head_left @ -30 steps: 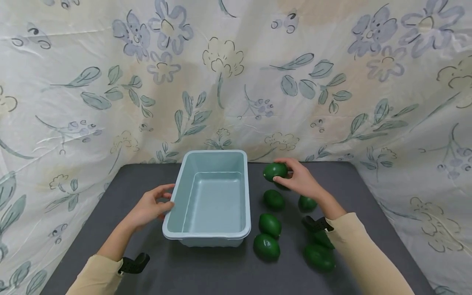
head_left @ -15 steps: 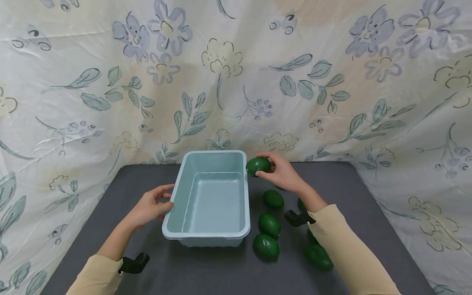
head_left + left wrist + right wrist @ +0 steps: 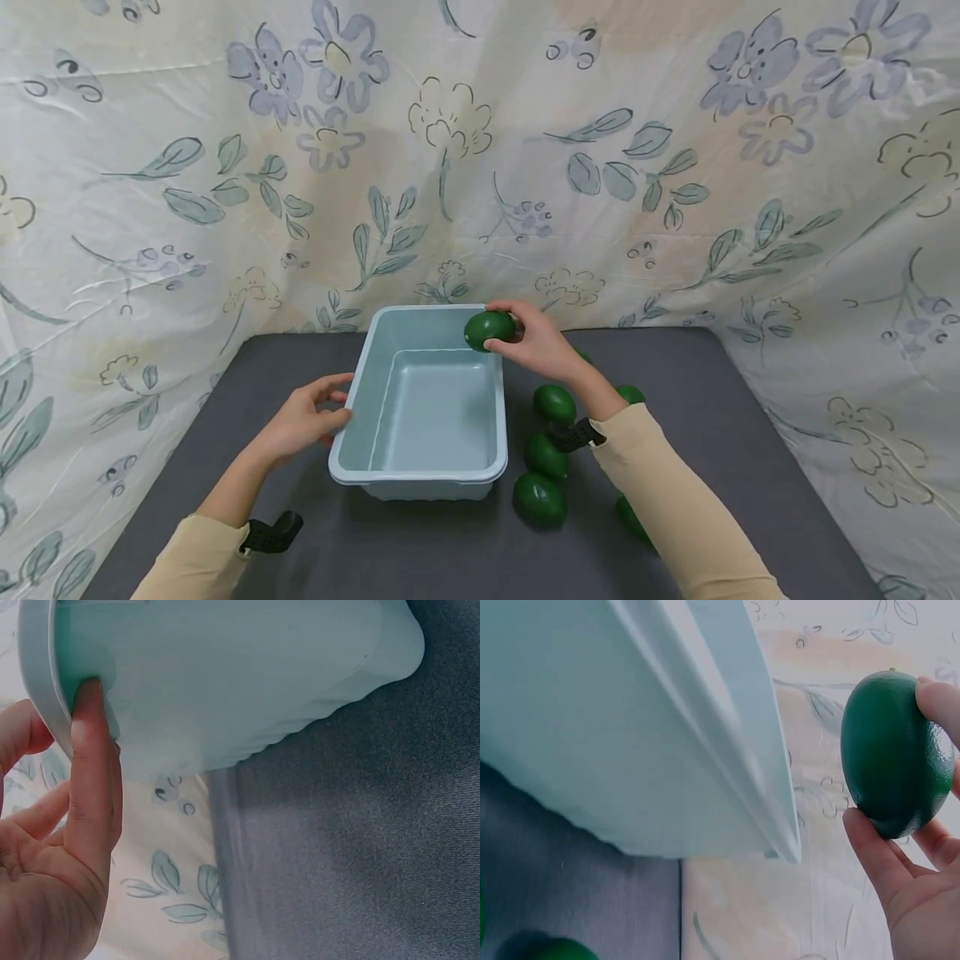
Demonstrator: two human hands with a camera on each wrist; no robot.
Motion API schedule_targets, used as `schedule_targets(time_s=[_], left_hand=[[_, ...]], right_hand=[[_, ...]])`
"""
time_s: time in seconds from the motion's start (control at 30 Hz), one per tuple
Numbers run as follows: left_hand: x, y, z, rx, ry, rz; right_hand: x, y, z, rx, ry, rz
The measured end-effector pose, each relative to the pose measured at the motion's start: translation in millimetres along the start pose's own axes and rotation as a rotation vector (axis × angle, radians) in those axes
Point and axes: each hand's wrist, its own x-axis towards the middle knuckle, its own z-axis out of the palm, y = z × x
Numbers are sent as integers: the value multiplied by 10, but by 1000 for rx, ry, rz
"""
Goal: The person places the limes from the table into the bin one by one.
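A glossy dark-green avocado (image 3: 489, 331) is held in my right hand (image 3: 534, 340), above the far right corner of a pale blue plastic basin (image 3: 438, 417). The right wrist view has the avocado (image 3: 896, 754) between thumb and fingertips, apart from the basin wall (image 3: 630, 750). My left hand (image 3: 303, 419) holds the basin's left rim. Seen from the left wrist, one finger of that hand (image 3: 86, 787) reaches under the rim lip against the outer wall. Nothing lies on the visible basin floor.
Several more avocados lie on the dark grey table (image 3: 300, 542) right of the basin, such as the nearest avocado (image 3: 540, 500); the right arm partly covers some. A floral cloth (image 3: 480, 167) hangs behind the table and at its sides.
My right hand has carried the avocado leftward from the table's far right side, past the basin's right rim to over its corner. The left hand and the basin stay put.
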Motion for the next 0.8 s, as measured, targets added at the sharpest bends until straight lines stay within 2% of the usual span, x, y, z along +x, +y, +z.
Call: schedule_targets(time_s=[0.47, 0.8], left_hand=[[-16, -6, -14, -17, -7, -5], [8, 4, -9, -7, -9, -4]], right_hand=[[165, -156, 266, 44, -35, -19], [226, -206, 446, 33, -69, -30]])
